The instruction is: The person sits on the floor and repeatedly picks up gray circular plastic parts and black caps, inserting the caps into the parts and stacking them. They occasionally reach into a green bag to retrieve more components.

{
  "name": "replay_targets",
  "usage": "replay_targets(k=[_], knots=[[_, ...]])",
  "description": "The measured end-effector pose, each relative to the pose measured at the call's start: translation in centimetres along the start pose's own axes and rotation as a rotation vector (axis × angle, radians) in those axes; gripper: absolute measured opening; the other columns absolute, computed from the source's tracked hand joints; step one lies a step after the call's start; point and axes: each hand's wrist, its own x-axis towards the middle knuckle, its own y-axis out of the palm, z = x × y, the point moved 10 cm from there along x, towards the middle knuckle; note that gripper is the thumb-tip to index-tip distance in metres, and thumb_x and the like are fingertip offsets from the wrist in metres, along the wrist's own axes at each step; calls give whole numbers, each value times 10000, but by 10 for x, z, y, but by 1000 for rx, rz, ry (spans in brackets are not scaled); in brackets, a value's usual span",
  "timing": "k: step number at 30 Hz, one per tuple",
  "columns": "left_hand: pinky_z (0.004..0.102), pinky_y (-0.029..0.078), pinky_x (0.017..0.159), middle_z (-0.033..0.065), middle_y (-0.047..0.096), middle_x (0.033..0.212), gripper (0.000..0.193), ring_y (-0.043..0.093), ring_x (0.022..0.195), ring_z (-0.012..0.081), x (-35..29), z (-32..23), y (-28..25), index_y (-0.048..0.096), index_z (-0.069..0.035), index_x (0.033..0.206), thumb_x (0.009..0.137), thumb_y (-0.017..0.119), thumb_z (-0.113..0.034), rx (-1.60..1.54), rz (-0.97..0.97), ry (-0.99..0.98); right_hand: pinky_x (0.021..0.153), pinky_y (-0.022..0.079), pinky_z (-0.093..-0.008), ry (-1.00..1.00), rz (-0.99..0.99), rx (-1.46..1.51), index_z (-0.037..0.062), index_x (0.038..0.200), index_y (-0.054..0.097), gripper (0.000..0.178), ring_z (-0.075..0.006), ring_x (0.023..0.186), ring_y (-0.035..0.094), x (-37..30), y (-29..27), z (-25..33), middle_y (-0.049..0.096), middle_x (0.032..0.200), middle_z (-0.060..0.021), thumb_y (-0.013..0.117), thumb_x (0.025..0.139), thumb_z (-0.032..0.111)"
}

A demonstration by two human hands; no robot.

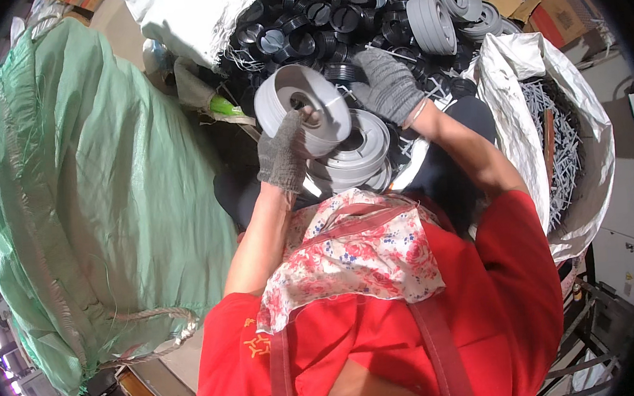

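My left hand (pixel 284 152), in a grey knit glove, grips a light grey round plastic fitting (pixel 268 101) by its rim. The fitting is tilted, with its hollow side and centre hole showing. My right hand (pixel 390 84), gloved alike, is just right of it, over the near edge of a heap of black threaded plastic caps (pixel 310 20). Its thumb and fingers are apart, with nothing plainly held; the fingertips are partly lost among the black parts. Below the held fitting, several more grey fittings (pixel 358 146) are stacked in front of my lap.
A large green woven sack (pixel 124 213) stands at left. On the right, an open white sack (pixel 515 115) holds many thin grey plastic sticks (pixel 551 150). More grey fittings (pixel 434 25) lie on the heap's far right, near a cardboard box (pixel 559 11). White sacking (pixel 183 15) lies at the back.
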Motion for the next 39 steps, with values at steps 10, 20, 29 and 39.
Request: replay_targets(k=[10,20,29,39], knots=[[425,511,863,113,616,1041,430,615,961,247,0,13,-6,510,-29,1174,815,631,-234,240,102,-50,947,409,-417,63,354,278,-5,1188,497,681,-361,1093,502,13,10,45,531,1127,-225,706,651,358],[350,521,809,109,630,1041,444,626,927,214,2,-2,22,554,7,1144,804,624,-269,437,311,-142,961,413,-409,-632,472,-127,5,1191,481,452,-329,1123,487,-11,-13,103,487,1200,-192,547,797,215],[354,532,789,103,641,1013,406,634,900,209,2,4,39,560,-8,1137,820,627,-253,308,151,-302,1071,337,-395,-716,725,-345,32,1319,397,426,-293,1280,396,-27,-3,100,391,1382,-174,349,925,186],[343,523,814,122,624,1061,418,629,925,209,7,13,50,544,-3,1153,852,597,-288,260,190,-159,833,485,-403,-330,385,280,8,1163,525,540,-322,994,572,4,-2,56,538,1138,-188,702,698,218]])
